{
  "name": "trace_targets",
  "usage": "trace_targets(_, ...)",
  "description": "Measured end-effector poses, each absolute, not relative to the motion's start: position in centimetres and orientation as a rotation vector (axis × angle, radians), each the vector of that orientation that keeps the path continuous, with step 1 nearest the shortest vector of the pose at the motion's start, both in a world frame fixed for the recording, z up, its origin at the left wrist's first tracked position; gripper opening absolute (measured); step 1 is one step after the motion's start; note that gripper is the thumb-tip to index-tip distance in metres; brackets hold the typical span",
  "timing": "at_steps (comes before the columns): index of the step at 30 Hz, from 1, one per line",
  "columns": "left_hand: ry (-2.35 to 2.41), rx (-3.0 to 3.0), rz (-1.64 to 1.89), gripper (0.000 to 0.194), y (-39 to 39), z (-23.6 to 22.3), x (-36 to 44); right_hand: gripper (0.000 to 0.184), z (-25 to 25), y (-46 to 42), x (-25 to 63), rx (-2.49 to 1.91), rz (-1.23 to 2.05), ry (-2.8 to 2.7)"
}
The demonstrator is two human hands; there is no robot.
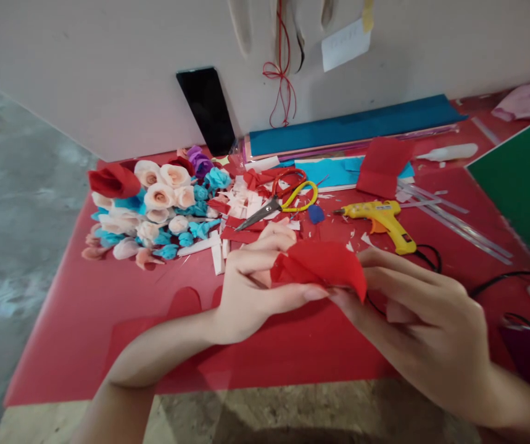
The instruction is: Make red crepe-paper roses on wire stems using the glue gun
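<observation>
A piece of red crepe paper point(324, 262), curved like a petal, is held between my two hands above the front of the red table. My left hand point(258, 287) grips its left side, thumb along the lower edge. On the right edge, my right hand point(422, 314) pinches the paper with thumb and fingers, and the thumb tips nearly meet at the bottom. Just beyond lie scissors point(269, 209) with one red and one yellow handle, and a yellow glue gun point(380, 219). Flat red petal shapes point(186, 303) lie near my left forearm.
Paper flowers point(158, 197) in white, blue, red and purple are heaped at the left. Paper scraps point(241, 200) litter the middle. A phone point(207, 108) leans on the back wall, beside rolled blue paper point(352, 126). Clear glue sticks point(468, 228) and a green board point(524, 185) are rightward.
</observation>
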State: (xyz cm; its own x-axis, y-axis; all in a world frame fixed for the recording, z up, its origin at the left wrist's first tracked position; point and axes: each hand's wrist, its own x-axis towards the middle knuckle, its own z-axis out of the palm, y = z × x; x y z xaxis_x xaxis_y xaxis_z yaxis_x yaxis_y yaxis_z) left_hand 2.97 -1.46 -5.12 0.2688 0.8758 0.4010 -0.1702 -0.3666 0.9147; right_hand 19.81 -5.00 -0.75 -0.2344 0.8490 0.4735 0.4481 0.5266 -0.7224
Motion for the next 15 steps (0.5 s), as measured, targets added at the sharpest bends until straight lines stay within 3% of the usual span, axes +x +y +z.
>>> trace_targets(6, 0.721, 1.426, 1.285, 0.02, -1.65, -5.55, 3.31, 0.019, -0.71, -4.9, 19.48, -1.051, 0.618, -1.848)
trace_targets(9, 0.677, 1.372, 1.273, 0.014, -1.64, -5.33, 3.5, 0.016, -0.81, -4.84, 19.2, -1.095, 0.664, -1.816)
trace_targets(15, 0.713, 1.37, 1.302, 0.023, -1.58, -5.05, 3.65, 0.018, -0.78, -5.01, 19.05, -1.129, 0.455, -1.808)
